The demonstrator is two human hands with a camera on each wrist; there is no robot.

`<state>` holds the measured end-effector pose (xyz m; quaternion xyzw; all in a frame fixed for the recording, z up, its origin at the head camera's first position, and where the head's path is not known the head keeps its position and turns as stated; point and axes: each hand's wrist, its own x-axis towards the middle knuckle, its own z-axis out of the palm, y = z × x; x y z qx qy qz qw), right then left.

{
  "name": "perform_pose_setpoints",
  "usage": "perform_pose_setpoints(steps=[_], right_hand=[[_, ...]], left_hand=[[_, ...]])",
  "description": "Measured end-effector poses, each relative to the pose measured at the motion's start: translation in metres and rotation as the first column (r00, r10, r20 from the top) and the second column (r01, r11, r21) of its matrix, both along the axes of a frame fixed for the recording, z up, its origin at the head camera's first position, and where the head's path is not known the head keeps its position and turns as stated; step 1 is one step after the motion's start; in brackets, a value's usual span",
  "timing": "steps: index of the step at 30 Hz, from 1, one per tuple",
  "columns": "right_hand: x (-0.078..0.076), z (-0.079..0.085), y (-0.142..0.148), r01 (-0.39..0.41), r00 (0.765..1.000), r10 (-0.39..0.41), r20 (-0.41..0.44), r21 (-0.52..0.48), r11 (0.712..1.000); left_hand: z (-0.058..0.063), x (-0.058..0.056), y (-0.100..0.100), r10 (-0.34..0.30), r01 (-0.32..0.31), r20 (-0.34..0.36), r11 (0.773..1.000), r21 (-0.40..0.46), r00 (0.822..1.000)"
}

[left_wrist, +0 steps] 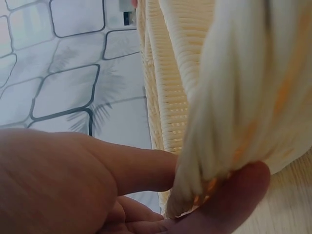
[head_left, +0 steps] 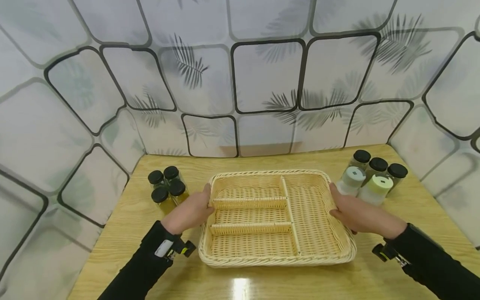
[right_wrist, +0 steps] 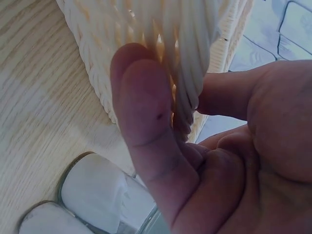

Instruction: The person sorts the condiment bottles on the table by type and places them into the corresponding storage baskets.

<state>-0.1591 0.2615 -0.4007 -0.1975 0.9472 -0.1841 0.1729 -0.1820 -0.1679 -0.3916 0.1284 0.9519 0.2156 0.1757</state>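
A pale woven wicker basket with several compartments lies in the middle of the table, its open side up. My left hand grips the left rim; in the left wrist view the thumb and fingers pinch the braided edge from both sides. On the opposite side my right hand holds the right rim, and the right wrist view shows its fingers curled against the outer wall with the thumb inside. The basket's compartments hold nothing.
Several black-capped jars stand by the left hand. Behind the right hand are black-capped jars and two pale-lidded containers, one white and one yellow-green. Patterned fabric surrounds the wooden table at back and sides.
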Motion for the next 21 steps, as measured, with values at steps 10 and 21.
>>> perform_pose_setpoints(steps=[10, 21], right_hand=[[0.009, 0.004, 0.001, 0.042, 0.999, -0.042, 0.023, -0.008, 0.999], [0.005, 0.011, 0.004, 0.045, 0.992, -0.033, -0.118, 0.096, 0.994]], left_hand=[[0.005, 0.006, 0.003, -0.005, 0.005, 0.0, 1.0, -0.004, 1.0], [0.003, 0.009, 0.001, 0.006, -0.007, 0.006, 1.0, 0.003, 1.0]])
